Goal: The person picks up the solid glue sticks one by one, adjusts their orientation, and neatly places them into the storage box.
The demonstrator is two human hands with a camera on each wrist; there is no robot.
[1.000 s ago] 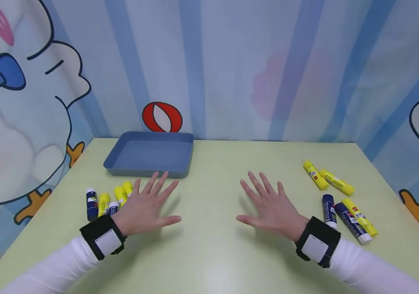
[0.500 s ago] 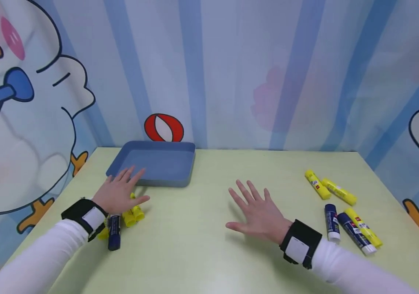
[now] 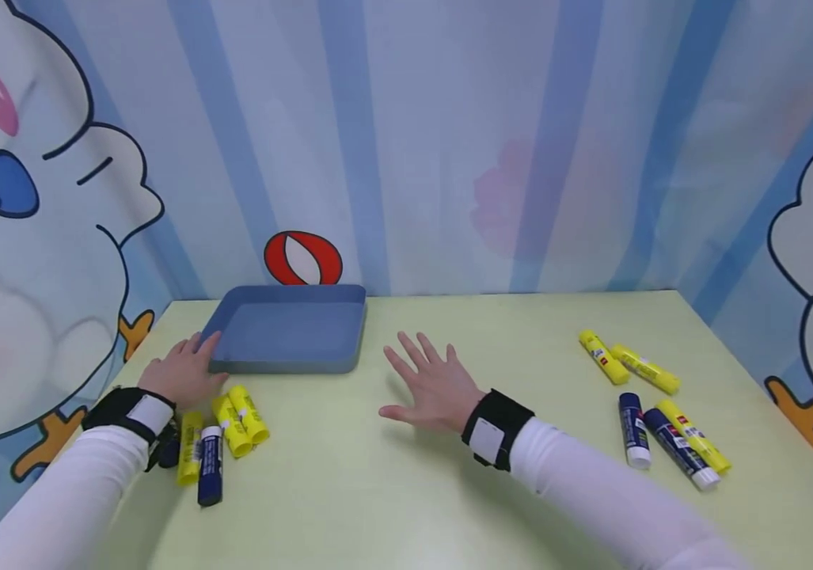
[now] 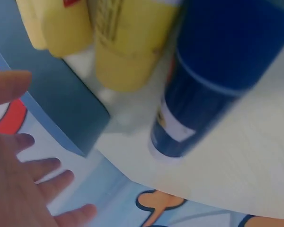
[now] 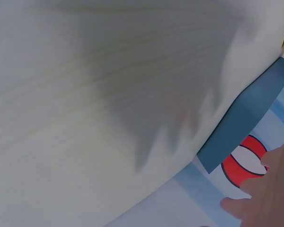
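Note:
My left hand (image 3: 185, 376) hovers at the front left corner of the blue tray (image 3: 283, 367), above a group of glue sticks, its fingers extended and holding nothing. Just below it lie a yellow glue stick (image 3: 191, 450), a navy glue stick (image 3: 210, 469) with a white end, and two more yellow glue sticks (image 3: 233, 427) side by side. Another dark glue stick (image 3: 169, 449) is mostly hidden by the wristband. In the left wrist view a navy glue stick (image 4: 194, 113) looms large beside yellow ones. My right hand (image 3: 436, 386) is spread over mid-table, palm down, touching nothing.
On the right of the pale table (image 3: 449, 507) lies a second group: several yellow glue sticks (image 3: 604, 358) and two navy glue sticks (image 3: 635, 431). A cartoon-printed backdrop (image 3: 434, 158) rises behind the table's back edge. The tray stands near that edge.
My left hand has moved left, off to the tray's corner, uncovering more of the left glue sticks. The right hand has drifted left toward mid-table, still spread. The head view has shifted slightly.

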